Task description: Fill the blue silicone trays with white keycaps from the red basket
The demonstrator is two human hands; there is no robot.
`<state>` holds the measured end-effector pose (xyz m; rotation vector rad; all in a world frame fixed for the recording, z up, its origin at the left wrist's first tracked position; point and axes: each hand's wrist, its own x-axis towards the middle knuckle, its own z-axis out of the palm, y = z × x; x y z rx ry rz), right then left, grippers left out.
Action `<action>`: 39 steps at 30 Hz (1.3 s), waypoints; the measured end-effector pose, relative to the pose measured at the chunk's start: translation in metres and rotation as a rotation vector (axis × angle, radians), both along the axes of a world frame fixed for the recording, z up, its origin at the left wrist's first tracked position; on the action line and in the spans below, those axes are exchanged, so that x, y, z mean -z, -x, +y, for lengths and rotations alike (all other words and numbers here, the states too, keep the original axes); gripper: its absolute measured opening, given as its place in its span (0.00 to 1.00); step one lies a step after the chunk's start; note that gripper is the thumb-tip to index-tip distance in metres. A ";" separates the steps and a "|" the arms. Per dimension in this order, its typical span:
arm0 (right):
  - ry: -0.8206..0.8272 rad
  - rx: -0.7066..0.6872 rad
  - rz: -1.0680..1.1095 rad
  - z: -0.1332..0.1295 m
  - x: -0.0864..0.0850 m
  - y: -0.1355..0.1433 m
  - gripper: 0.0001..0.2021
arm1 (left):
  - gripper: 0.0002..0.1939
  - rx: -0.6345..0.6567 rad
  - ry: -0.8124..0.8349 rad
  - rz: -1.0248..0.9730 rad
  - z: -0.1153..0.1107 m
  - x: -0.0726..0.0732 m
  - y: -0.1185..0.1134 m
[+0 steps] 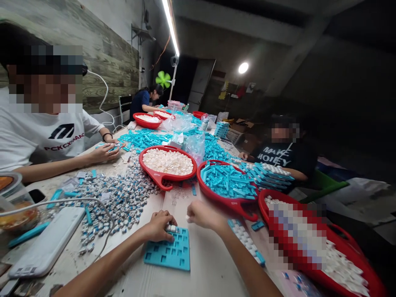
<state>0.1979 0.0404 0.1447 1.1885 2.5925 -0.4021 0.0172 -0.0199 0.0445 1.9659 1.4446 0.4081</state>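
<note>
A blue board point(167, 255) with rows of square pockets lies on the table in front of me. My left hand point(160, 227) rests over its far left part, fingers curled and thumb on its surface. Small white pieces point(172, 228) sit at the board's far edge beside those fingers. Just beyond the board's far right corner, my right hand point(202, 215) is slightly blurred, its fingers pinched together. A small white piece point(187, 218) shows at the fingertips. Most of the board's pockets in view hold nothing.
Red baskets hold white pieces point(167, 161), blue strips point(225, 179) and more white pieces point(343, 264). Small metallic-and-blue parts point(123, 202) are heaped left, near a white power bank point(49, 243) and cable. Stacked filled boards point(269, 177) stand right. Several co-workers sit around the table.
</note>
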 end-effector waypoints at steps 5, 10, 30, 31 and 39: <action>-0.031 -0.081 0.000 -0.014 0.011 0.010 0.08 | 0.22 -0.071 -0.066 -0.105 -0.005 0.007 0.000; -0.117 -0.114 -0.142 -0.017 0.022 0.028 0.10 | 0.21 -0.078 -0.109 -0.138 -0.008 0.011 0.000; -0.157 -0.189 -0.208 -0.012 0.044 0.037 0.12 | 0.22 -0.097 -0.137 -0.132 -0.006 0.013 0.000; -0.156 -0.193 -0.205 -0.012 0.045 0.036 0.12 | 0.21 -0.097 -0.133 -0.130 -0.006 0.013 0.000; -0.084 -0.234 -0.233 -0.001 0.038 0.048 0.07 | 0.22 -0.086 -0.117 -0.121 -0.004 0.012 0.002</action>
